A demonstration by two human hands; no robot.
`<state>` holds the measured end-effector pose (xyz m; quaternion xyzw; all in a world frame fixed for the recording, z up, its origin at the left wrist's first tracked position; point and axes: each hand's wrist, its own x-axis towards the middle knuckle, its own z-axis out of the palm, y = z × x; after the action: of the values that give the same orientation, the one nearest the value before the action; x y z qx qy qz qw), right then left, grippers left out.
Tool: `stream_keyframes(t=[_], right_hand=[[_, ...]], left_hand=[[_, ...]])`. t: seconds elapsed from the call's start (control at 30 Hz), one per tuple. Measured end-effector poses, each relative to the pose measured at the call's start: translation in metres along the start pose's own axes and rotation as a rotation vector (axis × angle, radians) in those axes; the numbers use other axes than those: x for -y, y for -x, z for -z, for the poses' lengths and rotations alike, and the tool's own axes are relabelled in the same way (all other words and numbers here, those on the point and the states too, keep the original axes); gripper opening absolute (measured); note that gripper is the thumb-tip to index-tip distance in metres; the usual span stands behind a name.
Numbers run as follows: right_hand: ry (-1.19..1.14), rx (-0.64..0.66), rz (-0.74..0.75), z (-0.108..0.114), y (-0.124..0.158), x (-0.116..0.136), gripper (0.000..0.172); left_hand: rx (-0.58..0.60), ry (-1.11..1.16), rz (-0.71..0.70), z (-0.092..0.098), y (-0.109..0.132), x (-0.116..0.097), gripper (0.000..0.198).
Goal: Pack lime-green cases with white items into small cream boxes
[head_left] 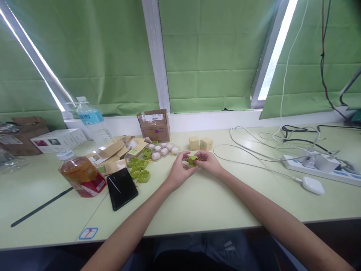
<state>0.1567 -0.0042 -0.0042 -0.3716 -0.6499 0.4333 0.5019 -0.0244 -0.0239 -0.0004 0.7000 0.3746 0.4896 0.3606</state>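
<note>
My left hand (180, 173) and my right hand (209, 163) meet over the middle of the table, with a small green case (192, 161) between their fingertips. Fingers partly cover the case, so its inside is hidden. Just beyond my hands stand two small tan cardboard boxes (206, 143), side by side. To the left lie several similar green cases (143, 176), opened out, some with a small cord loop. Behind these is a clear plastic pack (164, 150) holding several pale round pieces.
Flattened cardboard boxes (113, 151), a black phone (122, 189), a red drink bottle (81, 175) and a water bottle (93, 122) occupy the left. A brown carton (155, 126) stands behind. On the right are cables, a power strip (324, 169) and a white charger (313, 185).
</note>
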Motion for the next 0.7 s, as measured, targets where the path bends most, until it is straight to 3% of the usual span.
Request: stream_keyframes(t=[0.1, 0.23, 0.7], right_hand=[[0.038, -0.011, 0.025, -0.0011, 0.0018, 0.0010, 0.019], [0.059, 0.017, 0.030, -0.0038, 0.0040, 0.0025, 0.015], [0.182, 0.032, 0.074, -0.0071, 0.0056, 0.0022, 0.009]], left_hand=[[0.039, 0.008, 0.045, 0.0012, -0.0014, 0.0019, 0.041], [0.054, -0.013, -0.001, 0.0034, -0.0041, 0.0050, 0.013], [0.063, -0.048, -0.029, 0.0093, -0.0043, 0.0105, 0.015]])
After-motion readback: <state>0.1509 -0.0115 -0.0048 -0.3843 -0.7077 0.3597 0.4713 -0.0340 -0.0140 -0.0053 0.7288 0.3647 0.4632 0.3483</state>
